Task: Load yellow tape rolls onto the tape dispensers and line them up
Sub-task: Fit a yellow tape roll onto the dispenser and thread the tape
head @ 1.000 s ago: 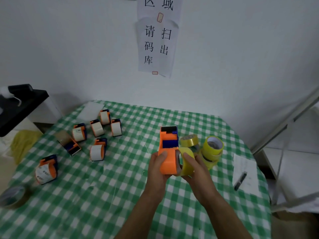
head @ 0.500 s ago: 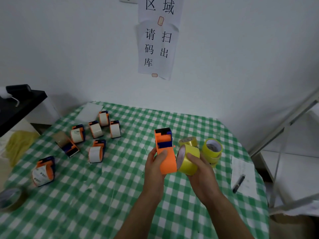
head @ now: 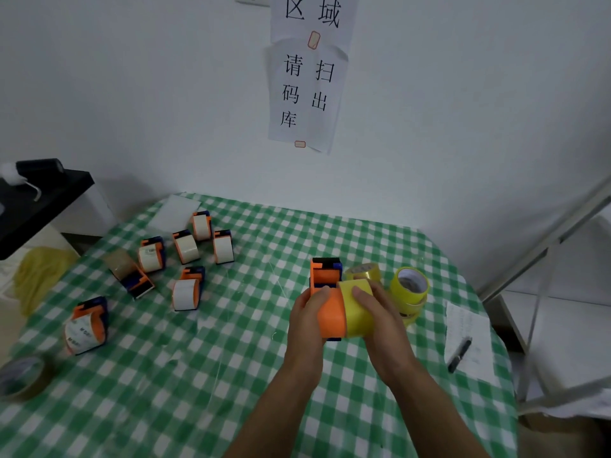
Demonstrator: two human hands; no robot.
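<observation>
Above the right half of the tabletop [head: 231, 358], my left hand [head: 305, 317] holds an orange dispenser [head: 329, 312], fingers wrapped round its side. My right hand [head: 380, 312] has its fingers clamped on a yellow roll [head: 355, 309], which touches the dispenser's right face; I cannot tell if it is seated. Spare yellow rolls [head: 410, 285] are stacked just beyond, near the right edge. Other dispensers [head: 186, 289] lie scattered toward the far left corner.
</observation>
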